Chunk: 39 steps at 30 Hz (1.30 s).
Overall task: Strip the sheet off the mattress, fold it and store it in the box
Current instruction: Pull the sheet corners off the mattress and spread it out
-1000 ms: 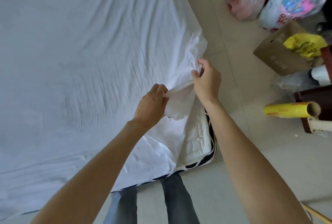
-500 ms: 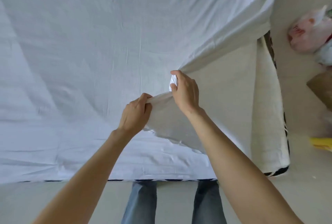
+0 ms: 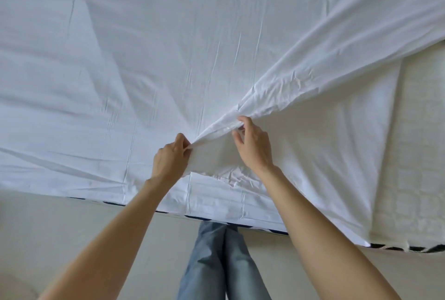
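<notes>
A white sheet covers most of the mattress, whose quilted cream top shows bare at the right. The sheet's right corner is folded back toward the middle, leaving a taut diagonal ridge running up to the right. My left hand pinches the lower end of that folded edge. My right hand grips the same edge a little higher and to the right. Both hands are close together over the near part of the bed. No box is in view.
The mattress's near edge has a dark striped border. Pale floor lies in front of it. My legs in blue jeans stand against the bed's near side.
Both hands have carried the sheet corner leftward across the bed, baring more mattress at the right. The view has swung left, so the bags and cardboard on the floor have left the frame.
</notes>
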Each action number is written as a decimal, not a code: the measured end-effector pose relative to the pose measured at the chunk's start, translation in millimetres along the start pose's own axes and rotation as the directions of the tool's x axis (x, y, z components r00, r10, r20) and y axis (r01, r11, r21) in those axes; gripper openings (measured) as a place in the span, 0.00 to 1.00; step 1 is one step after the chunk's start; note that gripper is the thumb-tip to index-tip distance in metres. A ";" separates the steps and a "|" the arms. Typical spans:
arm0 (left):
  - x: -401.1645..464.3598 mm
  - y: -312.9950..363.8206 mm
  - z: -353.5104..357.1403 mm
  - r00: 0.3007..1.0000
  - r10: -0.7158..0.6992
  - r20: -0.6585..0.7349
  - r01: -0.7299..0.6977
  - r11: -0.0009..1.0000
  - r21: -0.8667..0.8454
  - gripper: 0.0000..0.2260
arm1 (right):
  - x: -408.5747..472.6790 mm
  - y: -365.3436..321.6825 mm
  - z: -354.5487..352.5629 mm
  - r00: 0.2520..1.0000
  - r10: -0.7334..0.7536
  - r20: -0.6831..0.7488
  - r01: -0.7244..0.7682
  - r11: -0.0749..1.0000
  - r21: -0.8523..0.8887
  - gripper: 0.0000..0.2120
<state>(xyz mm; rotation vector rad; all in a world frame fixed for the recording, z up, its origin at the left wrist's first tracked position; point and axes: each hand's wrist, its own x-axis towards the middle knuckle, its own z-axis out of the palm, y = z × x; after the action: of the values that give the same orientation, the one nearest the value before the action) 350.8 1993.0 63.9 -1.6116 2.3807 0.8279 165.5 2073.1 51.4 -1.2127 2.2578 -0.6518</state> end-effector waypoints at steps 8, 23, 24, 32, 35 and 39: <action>4.1 18.9 5.0 0.987 0.141 -0.079 -0.144 0.989 -0.040 0.05 | -18.5 -15.3 -2.1 0.935 0.339 0.099 -0.341 0.940 -0.002 0.20; 67.3 -14.3 -53.5 0.676 0.734 0.059 -0.729 0.679 -0.091 0.13 | -24.6 -98.2 58.0 0.836 0.525 -0.158 -0.501 0.849 0.169 0.18; 79.3 -9.5 -56.9 0.608 0.790 0.078 -0.788 0.612 -0.059 0.18 | -26.1 -99.9 61.1 0.844 0.507 -0.173 -0.486 0.861 0.151 0.16; 123.9 21.3 -76.8 -0.165 0.882 0.442 -0.963 -0.240 0.121 0.13 | -43.2 -159.1 83.1 0.858 0.379 -0.347 -0.399 0.917 0.015 0.12; 140.6 13.0 -89.6 -0.271 0.885 0.378 -0.909 -0.365 0.202 0.07 | -54.5 -173.2 89.1 0.834 0.392 -0.388 -0.438 0.898 -0.036 0.16; 149.0 -8.6 -103.2 -0.369 0.866 0.337 -0.884 -0.439 0.159 0.03 | -69.6 -186.5 98.2 0.809 0.389 -0.440 -0.457 0.888 -0.057 0.19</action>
<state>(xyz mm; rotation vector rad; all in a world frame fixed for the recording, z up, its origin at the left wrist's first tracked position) 315.4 1816.4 85.3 1.2901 3.0041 0.2347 375.2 2023.6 104.4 -0.6165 2.8666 -0.6008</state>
